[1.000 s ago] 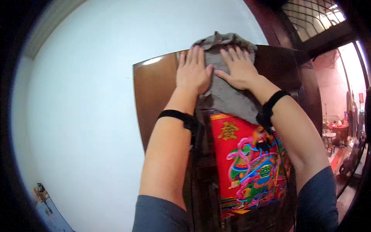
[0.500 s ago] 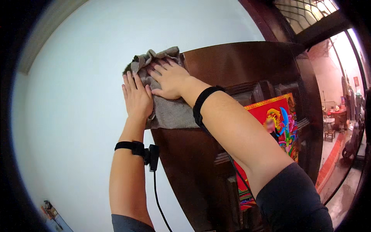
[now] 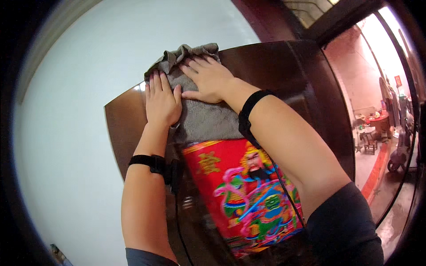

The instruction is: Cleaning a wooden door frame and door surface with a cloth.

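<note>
Grey cloth (image 3: 202, 117), soft and limp-looking, lies under both flat hands, left hand (image 3: 162, 99) and right hand (image 3: 211, 80), fingers spread open, pressing it against the dark wooden door (image 3: 284, 75).

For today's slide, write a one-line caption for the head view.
Both hands, left hand and right hand, press a grey cloth flat against a dark wooden door.

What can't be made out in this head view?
- Door top under the cloth: covered by the cloth and both hands, left hand, right hand.
- Poster lower edge: cut off by the frame, right side behind the forearm.
- Courtyard furniture: too small.
</note>
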Motion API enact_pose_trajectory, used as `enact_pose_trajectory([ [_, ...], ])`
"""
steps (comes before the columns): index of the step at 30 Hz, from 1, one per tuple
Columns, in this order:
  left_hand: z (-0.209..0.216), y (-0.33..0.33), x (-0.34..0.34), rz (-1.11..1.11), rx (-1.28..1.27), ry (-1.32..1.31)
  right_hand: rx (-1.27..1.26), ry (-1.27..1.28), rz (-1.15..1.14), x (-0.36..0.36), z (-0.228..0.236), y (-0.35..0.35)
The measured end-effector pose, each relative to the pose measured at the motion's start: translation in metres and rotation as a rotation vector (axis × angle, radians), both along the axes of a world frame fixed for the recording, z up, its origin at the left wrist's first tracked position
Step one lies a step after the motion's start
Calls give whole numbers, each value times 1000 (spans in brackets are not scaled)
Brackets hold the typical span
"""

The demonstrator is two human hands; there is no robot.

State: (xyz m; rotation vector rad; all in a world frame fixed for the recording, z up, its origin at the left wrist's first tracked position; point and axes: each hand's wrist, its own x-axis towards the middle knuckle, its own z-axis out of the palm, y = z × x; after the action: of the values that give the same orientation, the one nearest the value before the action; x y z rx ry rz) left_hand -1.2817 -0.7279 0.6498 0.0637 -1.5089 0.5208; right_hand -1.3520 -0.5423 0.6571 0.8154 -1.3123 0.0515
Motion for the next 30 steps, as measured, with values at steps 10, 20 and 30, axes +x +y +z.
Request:
enact_pose_trajectory([
  [10, 18, 227, -110, -95, -92, 29, -87, -106, -131, -95, 4, 231],
  [20, 54, 203, -117, -177, -207, 35, -219, -38, -110, -103, 19, 201],
  [30, -125, 209, -99, -404, -276, -310, -220, -389, -222, -67, -190, 196],
])
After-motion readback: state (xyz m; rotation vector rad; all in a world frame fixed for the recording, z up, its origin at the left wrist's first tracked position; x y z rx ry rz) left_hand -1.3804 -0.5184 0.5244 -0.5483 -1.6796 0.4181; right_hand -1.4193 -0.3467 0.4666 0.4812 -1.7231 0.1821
